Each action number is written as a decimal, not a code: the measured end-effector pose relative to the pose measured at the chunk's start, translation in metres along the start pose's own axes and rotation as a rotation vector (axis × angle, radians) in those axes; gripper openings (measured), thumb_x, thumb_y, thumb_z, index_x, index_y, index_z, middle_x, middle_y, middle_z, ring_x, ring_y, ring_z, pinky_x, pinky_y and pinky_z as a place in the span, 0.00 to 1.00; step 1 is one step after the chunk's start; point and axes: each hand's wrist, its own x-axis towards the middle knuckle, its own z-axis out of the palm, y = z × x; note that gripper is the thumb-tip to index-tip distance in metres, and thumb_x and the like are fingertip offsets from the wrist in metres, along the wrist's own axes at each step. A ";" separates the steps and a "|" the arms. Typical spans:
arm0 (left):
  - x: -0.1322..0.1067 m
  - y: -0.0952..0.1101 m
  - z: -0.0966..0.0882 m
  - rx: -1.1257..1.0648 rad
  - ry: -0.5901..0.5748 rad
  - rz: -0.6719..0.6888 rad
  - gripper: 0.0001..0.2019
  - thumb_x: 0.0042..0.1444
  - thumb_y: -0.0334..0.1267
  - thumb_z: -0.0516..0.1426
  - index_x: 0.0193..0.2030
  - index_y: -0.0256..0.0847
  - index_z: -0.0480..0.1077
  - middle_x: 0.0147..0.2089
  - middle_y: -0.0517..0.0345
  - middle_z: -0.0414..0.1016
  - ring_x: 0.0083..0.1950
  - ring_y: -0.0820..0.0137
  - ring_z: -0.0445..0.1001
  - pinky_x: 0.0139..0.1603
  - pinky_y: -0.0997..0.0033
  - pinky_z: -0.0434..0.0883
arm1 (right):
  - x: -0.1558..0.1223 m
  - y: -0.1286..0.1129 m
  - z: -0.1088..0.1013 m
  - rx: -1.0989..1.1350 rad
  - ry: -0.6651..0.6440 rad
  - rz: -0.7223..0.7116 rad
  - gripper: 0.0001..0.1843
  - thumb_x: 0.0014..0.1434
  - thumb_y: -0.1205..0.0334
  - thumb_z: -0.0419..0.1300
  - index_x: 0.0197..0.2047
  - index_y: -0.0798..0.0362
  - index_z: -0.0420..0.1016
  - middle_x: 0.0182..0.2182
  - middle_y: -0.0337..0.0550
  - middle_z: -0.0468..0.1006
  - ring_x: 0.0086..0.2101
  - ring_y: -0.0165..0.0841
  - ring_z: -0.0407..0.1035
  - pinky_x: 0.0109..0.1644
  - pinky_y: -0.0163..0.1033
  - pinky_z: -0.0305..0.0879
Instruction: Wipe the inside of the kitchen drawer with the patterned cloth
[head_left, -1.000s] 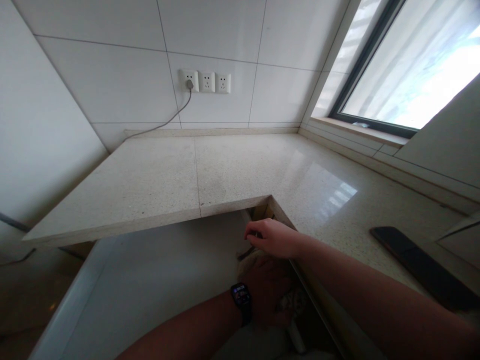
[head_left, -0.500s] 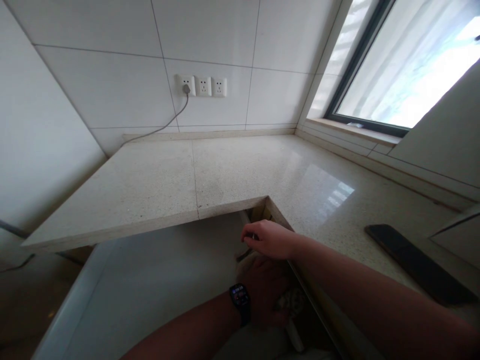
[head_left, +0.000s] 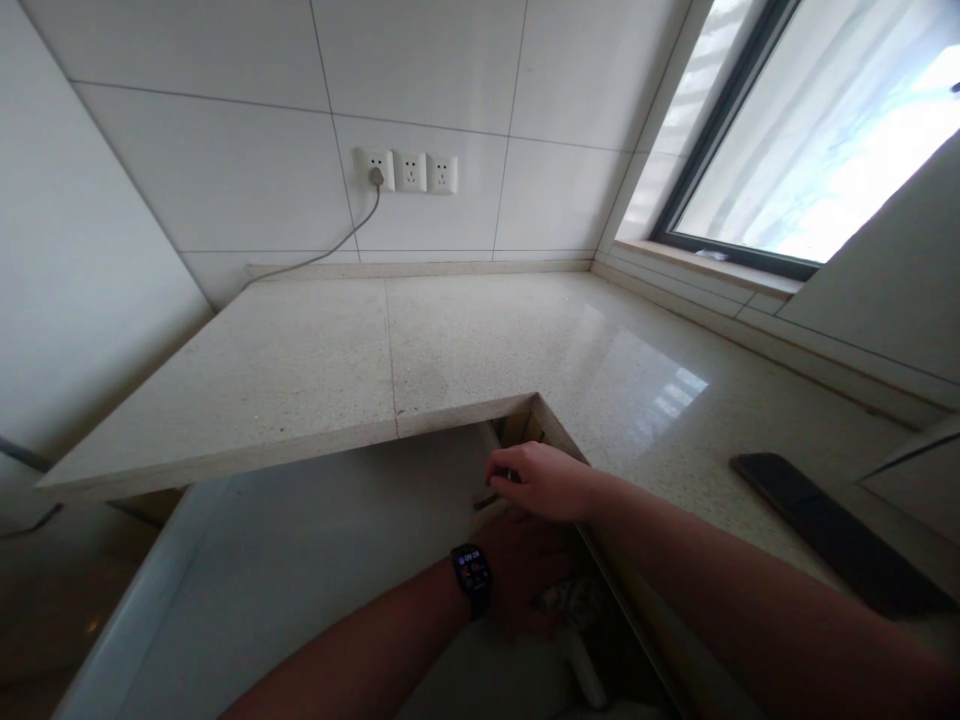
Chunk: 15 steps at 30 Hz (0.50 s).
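My left hand [head_left: 525, 572], with a black smartwatch [head_left: 471, 568] on its wrist, reaches into the dark gap below the counter corner. Its fingers look stretched out to the right, dim in shadow, beside a patterned thing [head_left: 574, 600] whose kind I cannot make out. Just above it, my right hand [head_left: 538, 480] comes over the counter edge from the right. Its fingers are curled in, thumb towards the forefinger, around something mostly hidden. A small pale piece [head_left: 486, 510] shows below those fingers. Under the patterned thing a white bar-like part [head_left: 585, 672] slants down.
A speckled stone countertop [head_left: 465, 330] runs around the opening, over a pale flat panel [head_left: 322, 540]. A dark phone-like slab [head_left: 832, 530] lies at the right. Wall sockets [head_left: 409, 172] hold a plug with a grey cord [head_left: 330, 250]. A window [head_left: 795, 170] is at upper right.
My left hand and watch have shifted slightly left and up. The right hand has stayed almost in place, its fingers still curled.
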 end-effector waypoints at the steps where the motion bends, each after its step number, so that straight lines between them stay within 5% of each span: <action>1: 0.000 -0.006 -0.003 0.007 -0.016 0.010 0.36 0.53 0.65 0.54 0.59 0.40 0.69 0.57 0.44 0.72 0.60 0.51 0.68 0.61 0.49 0.64 | 0.000 0.001 0.000 -0.006 0.000 -0.007 0.12 0.64 0.57 0.55 0.42 0.53 0.78 0.35 0.43 0.79 0.36 0.33 0.72 0.38 0.37 0.57; 4: 0.000 -0.023 -0.010 0.007 0.041 -0.032 0.36 0.49 0.58 0.55 0.61 0.38 0.67 0.61 0.44 0.70 0.60 0.50 0.69 0.59 0.51 0.67 | 0.000 0.001 0.001 -0.007 -0.001 -0.014 0.13 0.64 0.58 0.54 0.43 0.52 0.78 0.37 0.43 0.80 0.37 0.34 0.73 0.39 0.37 0.58; 9: 0.001 -0.059 -0.008 -0.044 0.364 -0.105 0.33 0.51 0.51 0.46 0.56 0.29 0.71 0.61 0.43 0.70 0.61 0.51 0.70 0.61 0.54 0.66 | -0.001 -0.001 0.000 0.010 -0.012 -0.016 0.12 0.63 0.59 0.55 0.45 0.52 0.78 0.39 0.43 0.80 0.38 0.33 0.72 0.39 0.35 0.58; 15: 0.003 -0.100 0.025 -0.039 0.306 -0.192 0.28 0.50 0.51 0.46 0.46 0.34 0.75 0.51 0.52 0.77 0.56 0.61 0.74 0.58 0.63 0.68 | -0.001 -0.001 -0.001 0.016 -0.018 -0.027 0.12 0.63 0.58 0.55 0.44 0.51 0.77 0.36 0.42 0.79 0.34 0.32 0.70 0.36 0.36 0.56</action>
